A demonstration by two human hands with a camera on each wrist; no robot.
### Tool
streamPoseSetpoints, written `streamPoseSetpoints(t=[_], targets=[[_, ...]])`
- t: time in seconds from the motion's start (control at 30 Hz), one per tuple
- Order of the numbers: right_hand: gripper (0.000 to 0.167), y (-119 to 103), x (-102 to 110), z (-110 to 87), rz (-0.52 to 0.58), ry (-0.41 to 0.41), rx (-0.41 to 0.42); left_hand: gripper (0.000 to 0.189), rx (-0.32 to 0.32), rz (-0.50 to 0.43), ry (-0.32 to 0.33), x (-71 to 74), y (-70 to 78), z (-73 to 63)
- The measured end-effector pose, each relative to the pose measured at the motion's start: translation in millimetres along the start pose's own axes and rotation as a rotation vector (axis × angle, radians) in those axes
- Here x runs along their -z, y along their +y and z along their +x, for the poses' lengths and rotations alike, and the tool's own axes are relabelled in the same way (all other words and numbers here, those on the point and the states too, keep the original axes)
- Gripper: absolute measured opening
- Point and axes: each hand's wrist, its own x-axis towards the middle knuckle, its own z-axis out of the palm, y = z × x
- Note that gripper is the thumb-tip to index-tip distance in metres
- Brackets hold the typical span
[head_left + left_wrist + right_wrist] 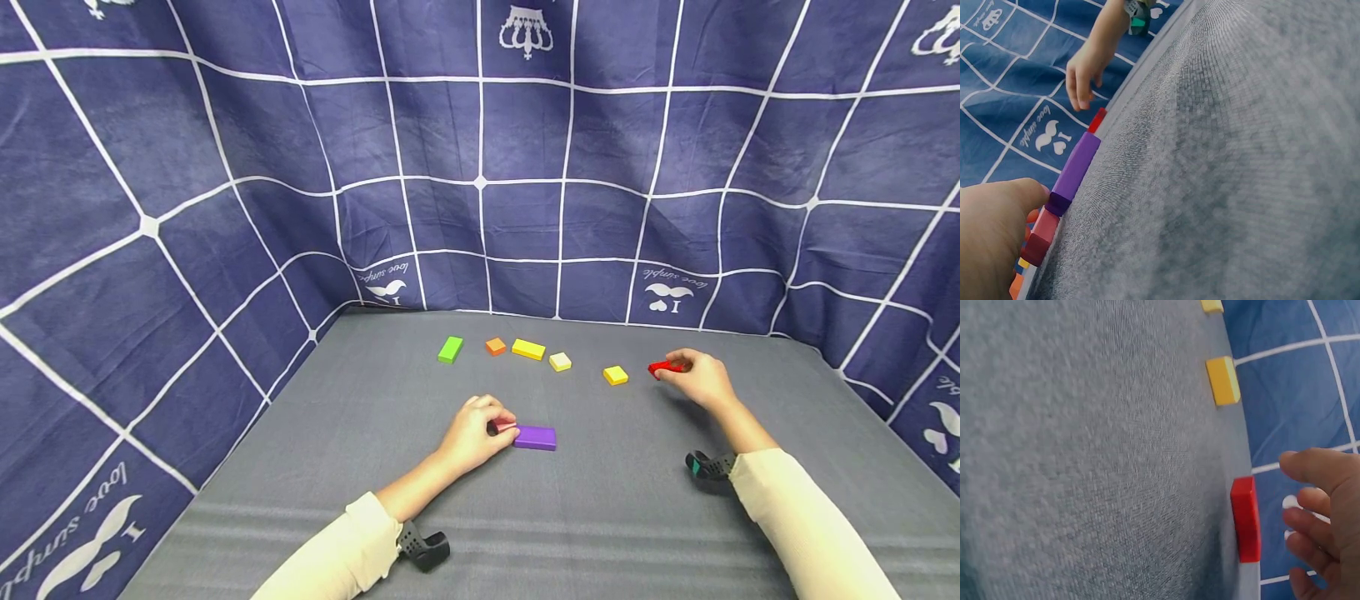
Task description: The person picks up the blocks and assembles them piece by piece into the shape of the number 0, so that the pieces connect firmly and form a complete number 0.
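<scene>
My left hand (474,433) pinches a pinkish-red block (1041,240) on the grey table, thumb on the near side and fingers partly hidden behind it. The pink block is end to end with a longer purple block (536,437); the thumb tip lies by their join. At the right, my right hand (699,377) hovers over a red block (1246,519), thumb and fingers loosely bent and spread. Both wrist views show a gap between that hand and the red block.
Along the back of the table (360,400) lie a green block (451,349), an orange block (496,347), a long yellow block (528,349), a cream block (560,362) and a small yellow block (616,375). A blue checked curtain (525,225) hangs behind and beside the table.
</scene>
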Motion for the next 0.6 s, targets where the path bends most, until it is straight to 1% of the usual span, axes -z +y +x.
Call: streamPoseSetpoints(t=[0.17,0.23,0.4,0.5,0.6], targets=[[0.047,5.7,-1.4,0.2,-0.072,0.039,-0.013,0.013,0.008,0.004,-0.002,-0.6,-1.0,-0.3],[0.052,7.6,-3.2,-0.6,-0.109,0.046,-0.047,0.013,0.009,0.003,0.0,-0.6,-1.0,-0.6],[0.066,11.4,-7.7,-1.6,-0.159,0.017,-0.164,0.013,0.01,-0.001,0.003,-0.5,-0.8,-0.8],[0.07,12.3,-9.8,-1.9,-0.153,-0.006,-0.199,0.012,0.009,0.001,0.007,-0.8,-0.9,-0.6],[0.07,13.4,-11.5,-2.7,-0.146,-0.015,-0.213,0.012,0.008,0.003,0.009,-1.2,-1.0,-0.4]])
